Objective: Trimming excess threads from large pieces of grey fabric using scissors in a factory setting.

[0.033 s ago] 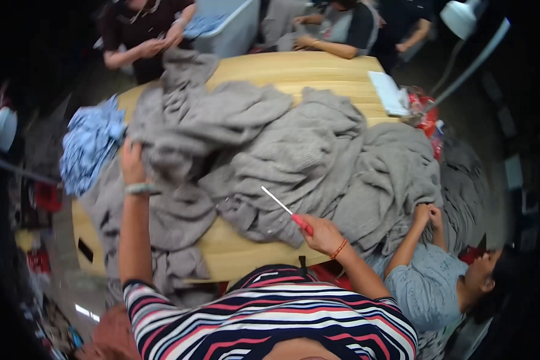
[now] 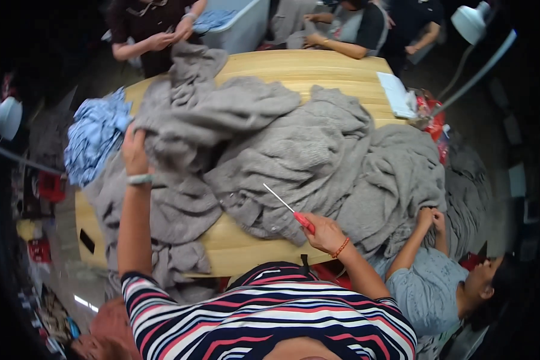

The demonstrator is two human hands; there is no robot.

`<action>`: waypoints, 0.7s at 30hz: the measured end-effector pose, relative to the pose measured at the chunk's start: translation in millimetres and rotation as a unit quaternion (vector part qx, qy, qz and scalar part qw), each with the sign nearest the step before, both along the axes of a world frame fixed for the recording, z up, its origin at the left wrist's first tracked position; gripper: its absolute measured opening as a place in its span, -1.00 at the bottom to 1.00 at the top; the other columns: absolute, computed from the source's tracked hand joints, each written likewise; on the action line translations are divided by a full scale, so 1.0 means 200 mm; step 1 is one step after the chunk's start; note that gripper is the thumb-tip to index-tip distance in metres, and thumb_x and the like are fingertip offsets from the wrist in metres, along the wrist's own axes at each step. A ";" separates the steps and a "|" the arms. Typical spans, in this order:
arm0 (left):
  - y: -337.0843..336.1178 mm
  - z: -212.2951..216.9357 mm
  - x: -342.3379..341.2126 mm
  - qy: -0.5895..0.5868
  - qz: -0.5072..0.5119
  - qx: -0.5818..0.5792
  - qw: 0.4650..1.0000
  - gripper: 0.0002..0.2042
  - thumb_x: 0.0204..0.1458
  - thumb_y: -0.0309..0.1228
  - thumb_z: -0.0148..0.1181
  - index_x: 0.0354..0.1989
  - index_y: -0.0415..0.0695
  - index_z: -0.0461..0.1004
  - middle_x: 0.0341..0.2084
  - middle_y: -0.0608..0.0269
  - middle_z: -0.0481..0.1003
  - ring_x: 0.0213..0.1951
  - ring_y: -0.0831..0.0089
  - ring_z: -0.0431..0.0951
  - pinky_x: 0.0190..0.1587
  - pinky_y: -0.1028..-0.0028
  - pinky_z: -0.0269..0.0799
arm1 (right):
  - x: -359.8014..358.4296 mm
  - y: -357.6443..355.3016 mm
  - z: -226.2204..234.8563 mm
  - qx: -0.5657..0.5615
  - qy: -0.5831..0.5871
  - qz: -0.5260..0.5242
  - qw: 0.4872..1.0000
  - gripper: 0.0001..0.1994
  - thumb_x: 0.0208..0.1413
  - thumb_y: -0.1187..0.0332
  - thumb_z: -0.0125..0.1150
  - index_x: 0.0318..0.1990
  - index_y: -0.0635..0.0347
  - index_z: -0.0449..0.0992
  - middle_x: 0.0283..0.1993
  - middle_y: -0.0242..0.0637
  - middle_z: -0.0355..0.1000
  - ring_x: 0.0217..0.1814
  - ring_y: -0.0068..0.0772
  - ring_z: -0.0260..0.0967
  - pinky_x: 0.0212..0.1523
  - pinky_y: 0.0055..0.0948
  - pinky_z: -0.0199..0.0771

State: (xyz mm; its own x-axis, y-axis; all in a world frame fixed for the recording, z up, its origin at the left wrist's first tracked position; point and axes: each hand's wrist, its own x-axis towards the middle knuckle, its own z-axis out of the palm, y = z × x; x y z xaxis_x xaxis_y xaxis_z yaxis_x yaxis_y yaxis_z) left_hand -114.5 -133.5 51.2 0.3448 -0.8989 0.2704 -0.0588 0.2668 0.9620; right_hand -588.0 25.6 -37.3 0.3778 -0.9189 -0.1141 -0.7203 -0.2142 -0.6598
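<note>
A heap of grey knitted fabric [image 2: 294, 150] spreads over the table in front of me. At its left part, my left hand [image 2: 135, 156] has its fingers closed on a fold of grey knit, beside a blue cloth bundle [image 2: 96, 135]. That fold is raised and slightly blurred; my fingertips are partly hidden. My right hand [image 2: 325, 234], nearer to me, is wrapped round a thin-shafted tool with a red handle [image 2: 304, 222]. Its straight pale shaft points away to the left, over the grey fabric. Whether the tip is hooked or flat is too small to tell.
The wooden table [image 2: 318, 63] has a white sheet [image 2: 396, 95] at its far right. A dark flat object [image 2: 86, 240] lies at the near left. Co-workers sit or stand around; one at the right handles grey knit [image 2: 405, 180]. Lamps [image 2: 469, 24] flank the table.
The whole view has shifted slightly. My left hand is a little farther up against the fabric, still on the fold; my right hand keeps its hold on the red-handled tool.
</note>
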 end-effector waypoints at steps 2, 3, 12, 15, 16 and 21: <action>0.01 0.16 -0.16 0.134 -0.057 -0.042 0.988 -0.71 0.25 -0.41 0.00 0.08 -0.28 0.41 -0.07 0.14 0.54 -0.07 0.37 0.55 0.04 0.41 0.45 | 0.06 -0.07 0.05 0.025 0.012 0.039 0.999 -0.65 0.12 0.27 0.17 0.09 -0.05 0.43 -0.29 -0.03 0.53 -0.21 0.11 0.49 -0.20 -0.03 0.48; 0.04 0.22 -0.22 0.127 -0.048 -0.038 0.990 -0.71 0.25 -0.41 0.00 0.08 -0.28 0.41 -0.07 0.14 0.54 -0.07 0.37 0.55 0.04 0.41 0.45 | 0.10 -0.09 0.07 0.017 -0.013 0.053 0.998 -0.64 0.11 0.28 0.17 0.10 -0.06 0.43 -0.29 -0.04 0.53 -0.21 0.11 0.49 -0.20 -0.03 0.48; 0.39 0.44 -0.63 0.252 -0.188 0.020 0.949 -0.72 0.27 -0.38 -0.01 0.07 -0.26 0.41 -0.07 0.14 0.54 -0.07 0.36 0.57 0.03 0.38 0.50 | 0.38 -0.26 -0.01 0.063 -0.033 0.053 0.996 -0.69 0.07 0.30 0.13 0.01 -0.03 0.47 -0.30 0.06 0.52 -0.23 0.21 0.48 -0.19 0.05 0.46; 0.53 0.52 -0.71 0.203 -0.211 0.050 0.955 -0.72 0.27 -0.35 0.04 0.06 -0.22 0.40 -0.11 0.25 0.52 -0.07 0.50 0.51 0.05 0.45 0.42 | 0.43 -0.38 -0.13 0.059 -0.052 0.062 0.995 -0.60 0.00 0.31 0.14 0.07 0.02 0.45 -0.24 0.08 0.52 -0.15 0.22 0.47 -0.11 -0.02 0.45; 0.55 0.49 -0.70 0.165 -0.198 0.052 0.965 -0.72 0.27 -0.34 0.06 0.06 -0.21 0.39 -0.13 0.30 0.51 -0.07 0.56 0.48 0.06 0.48 0.39 | 0.45 -0.42 -0.16 0.062 -0.068 0.039 0.995 -0.55 -0.03 0.31 0.15 0.10 0.03 0.45 -0.21 0.09 0.52 -0.12 0.21 0.47 -0.08 -0.06 0.45; 0.72 0.54 -0.66 0.223 -0.229 -0.028 0.947 -0.74 0.28 -0.28 0.08 -0.01 -0.19 0.43 -0.20 0.43 0.47 -0.09 0.67 0.42 0.02 0.59 0.33 | 0.30 -0.65 -0.13 0.145 -0.147 -0.089 0.974 -0.60 0.09 0.44 0.13 0.12 0.21 0.47 -0.29 -0.21 0.53 -0.29 -0.45 0.49 -0.21 -0.38 0.48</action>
